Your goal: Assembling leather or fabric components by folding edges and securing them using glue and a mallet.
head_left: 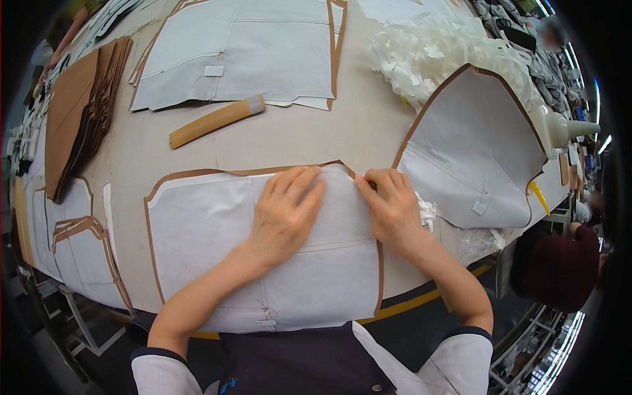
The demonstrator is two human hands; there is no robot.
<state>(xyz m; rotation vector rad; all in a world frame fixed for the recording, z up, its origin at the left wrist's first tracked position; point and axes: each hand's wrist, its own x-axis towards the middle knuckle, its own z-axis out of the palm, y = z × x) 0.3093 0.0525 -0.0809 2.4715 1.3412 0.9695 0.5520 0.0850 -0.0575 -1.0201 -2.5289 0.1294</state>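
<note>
White panel (319,271), brown along its edges, lies on the table (296,135) directly before the person, near side close to the dark apron (296,359); long axis left to right, a low peak in its far edge, right of middle, pointing away. Left hand (283,214) rests on the panel, fingers extended, slightly bent, tips near the far edge. Right hand (396,209) at the far right corner, fingers bent, thumb by the trim; cannot tell whether they pinch it. Container: pale bottle (558,130) at right, nozzle aimed right, contents hidden. Wooden stick (214,124) beyond the panel, slanting up rightward
</note>
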